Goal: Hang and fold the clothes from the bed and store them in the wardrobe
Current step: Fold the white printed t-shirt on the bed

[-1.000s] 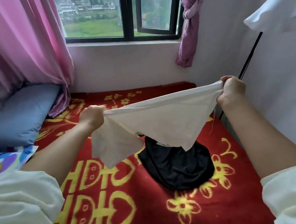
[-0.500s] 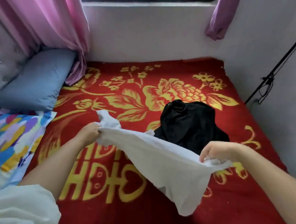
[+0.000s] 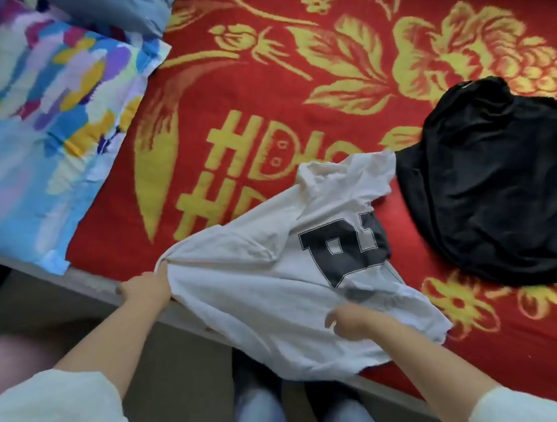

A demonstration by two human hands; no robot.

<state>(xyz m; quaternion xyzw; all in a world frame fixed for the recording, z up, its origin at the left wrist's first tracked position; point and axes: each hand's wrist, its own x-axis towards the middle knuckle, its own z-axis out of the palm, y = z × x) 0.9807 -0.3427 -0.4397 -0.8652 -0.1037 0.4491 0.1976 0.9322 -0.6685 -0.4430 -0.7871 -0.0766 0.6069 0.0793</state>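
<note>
A bed with a red blanket woven with yellow flowers and characters (image 3: 243,118) fills the room in front of me, its near edge running just above the person's knees. Across that edge lies the white cotton T-shirt with a black block letter print (image 3: 267,274), partly on the blanket, its lower part hanging over the side. The left hand (image 3: 145,289) pinches a bunched corner of it; the right hand (image 3: 350,321) rests on the cloth with fingers curled, though whether it truly grips I cannot tell. The shirt looks light, limp and easily creased, so I would take it at shoulders or hem. Beyond it on the bed, just beside its far sleeve, sits a crumpled black garment (image 3: 491,196). No wardrobe or hanger is in sight.
</note>
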